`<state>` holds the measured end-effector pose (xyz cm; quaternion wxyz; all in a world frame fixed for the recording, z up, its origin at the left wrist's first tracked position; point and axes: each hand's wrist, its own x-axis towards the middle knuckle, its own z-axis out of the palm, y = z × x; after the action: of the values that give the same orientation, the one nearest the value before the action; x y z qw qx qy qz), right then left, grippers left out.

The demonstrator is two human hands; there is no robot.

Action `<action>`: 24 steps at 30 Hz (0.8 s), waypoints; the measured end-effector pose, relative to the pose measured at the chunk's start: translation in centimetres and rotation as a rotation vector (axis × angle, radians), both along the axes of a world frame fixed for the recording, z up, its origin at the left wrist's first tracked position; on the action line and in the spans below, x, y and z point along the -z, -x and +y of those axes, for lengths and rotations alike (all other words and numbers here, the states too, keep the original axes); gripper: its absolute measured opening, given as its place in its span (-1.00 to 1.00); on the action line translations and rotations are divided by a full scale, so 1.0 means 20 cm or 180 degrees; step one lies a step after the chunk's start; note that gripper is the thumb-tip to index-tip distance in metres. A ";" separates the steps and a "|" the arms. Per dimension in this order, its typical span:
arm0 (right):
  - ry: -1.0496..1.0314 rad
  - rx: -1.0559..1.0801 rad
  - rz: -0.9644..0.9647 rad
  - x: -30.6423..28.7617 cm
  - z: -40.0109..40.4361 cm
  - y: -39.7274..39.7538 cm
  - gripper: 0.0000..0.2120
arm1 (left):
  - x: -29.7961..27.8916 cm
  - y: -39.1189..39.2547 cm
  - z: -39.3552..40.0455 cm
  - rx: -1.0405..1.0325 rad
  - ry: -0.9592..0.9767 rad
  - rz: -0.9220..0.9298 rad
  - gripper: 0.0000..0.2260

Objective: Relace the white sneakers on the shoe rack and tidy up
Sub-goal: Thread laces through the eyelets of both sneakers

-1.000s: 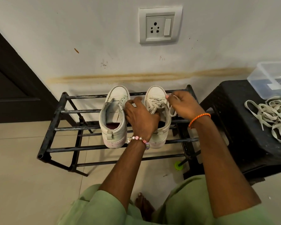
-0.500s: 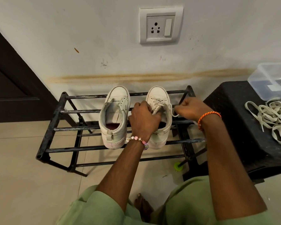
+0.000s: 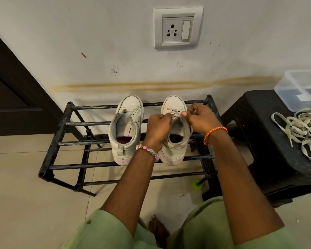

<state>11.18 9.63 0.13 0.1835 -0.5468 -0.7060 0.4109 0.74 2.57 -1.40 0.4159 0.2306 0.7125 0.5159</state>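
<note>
Both sets of fingers (image 3: 166, 116) are curled tight, pinching the lace (image 3: 175, 113) over the throat of the right-hand sneaker (image 3: 174, 141): left hand (image 3: 158, 127) on its near-left side, right hand (image 3: 199, 119) just across. The shoe's long axis runs from the person toward the wall, toe at the shoe rack (image 3: 50, 153)'s back rail. Two sneakers sit side by side; the left sneaker (image 3: 126, 126) looks unlaced. A tangle of spare laces (image 3: 302, 130) lies on the black stool (image 3: 269, 141) beside one clear plastic box (image 3: 302, 88).
</note>
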 end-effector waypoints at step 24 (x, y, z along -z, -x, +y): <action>0.0198 0.0306 0.0441 0.08 -0.01 -0.02 -0.79 | -0.02 0.11 -0.01 -0.0259 0.0293 -0.1429 -0.78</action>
<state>11.61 9.43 -1.39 0.2343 -0.5558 -0.6514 0.4602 -1.51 2.30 -0.99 0.5529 0.0618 0.6336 0.5375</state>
